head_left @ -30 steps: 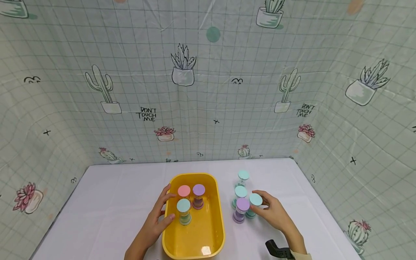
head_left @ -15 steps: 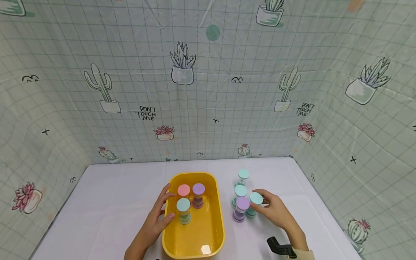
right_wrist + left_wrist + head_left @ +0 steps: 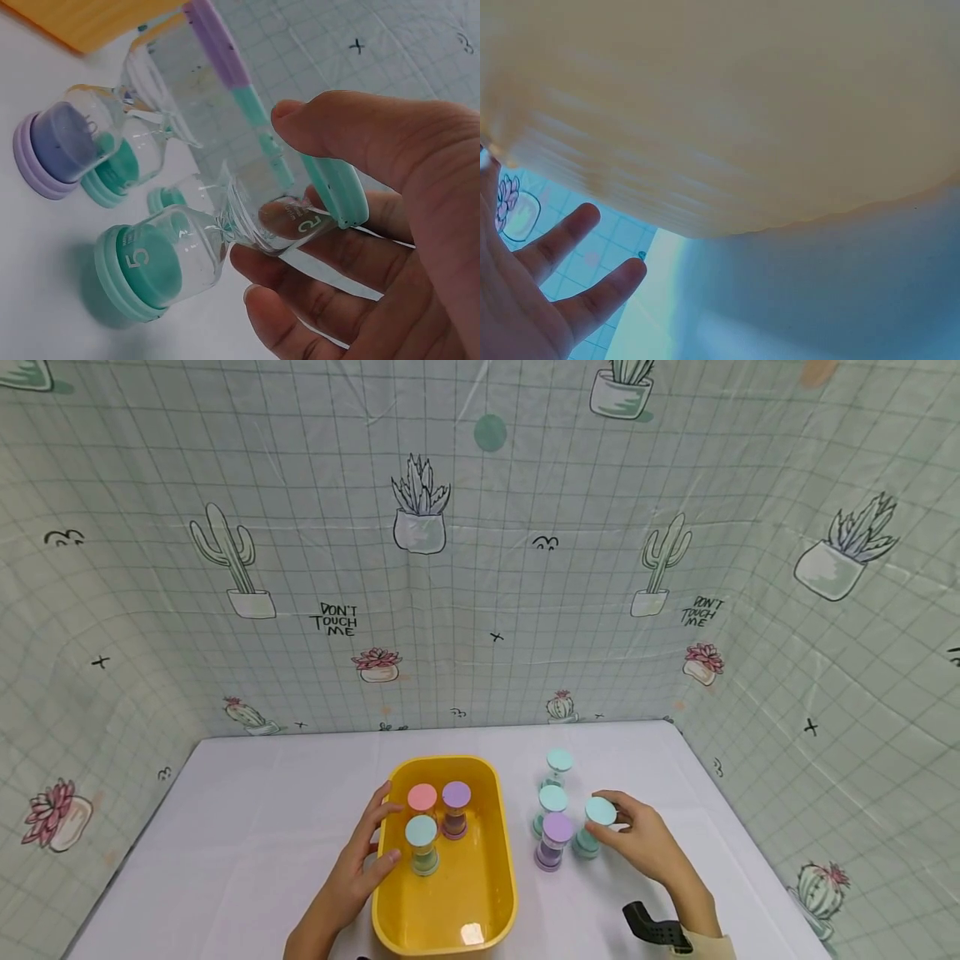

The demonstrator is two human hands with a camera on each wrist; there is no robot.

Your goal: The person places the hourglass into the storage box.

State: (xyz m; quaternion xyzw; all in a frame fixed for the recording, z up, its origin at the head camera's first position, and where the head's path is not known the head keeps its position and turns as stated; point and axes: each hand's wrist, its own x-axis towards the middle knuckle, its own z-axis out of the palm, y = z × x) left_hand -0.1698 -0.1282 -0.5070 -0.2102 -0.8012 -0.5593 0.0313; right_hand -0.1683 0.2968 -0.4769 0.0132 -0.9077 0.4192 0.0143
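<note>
My right hand (image 3: 651, 842) pinches a teal-capped sand timer (image 3: 154, 262) by its upper end, between thumb and fingers. In the right wrist view that timer leans, its teal sand lying in the lower bulb near the table. Left of it stand a purple sand timer (image 3: 556, 829) and two more teal ones, the nearer teal timer (image 3: 552, 797) just behind the purple. My left hand (image 3: 351, 870) rests at the left rim of a yellow tub (image 3: 507, 860), thumb and forefinger tips over the edge. Two straight, spread fingers (image 3: 604, 296) show beside the tub wall in the left wrist view.
Inside the tub stand a pink-topped timer (image 3: 422, 797), a purple one (image 3: 456, 794) and a light-blue-topped one (image 3: 421, 832), toward its far left. A white cloth covers the table (image 3: 277, 827). A cactus-print curtain (image 3: 480, 585) closes off the back and sides.
My right hand has drawn the teal sand timer slightly right, away from the purple one, and tilted it. My left hand stays at the tub's rim.
</note>
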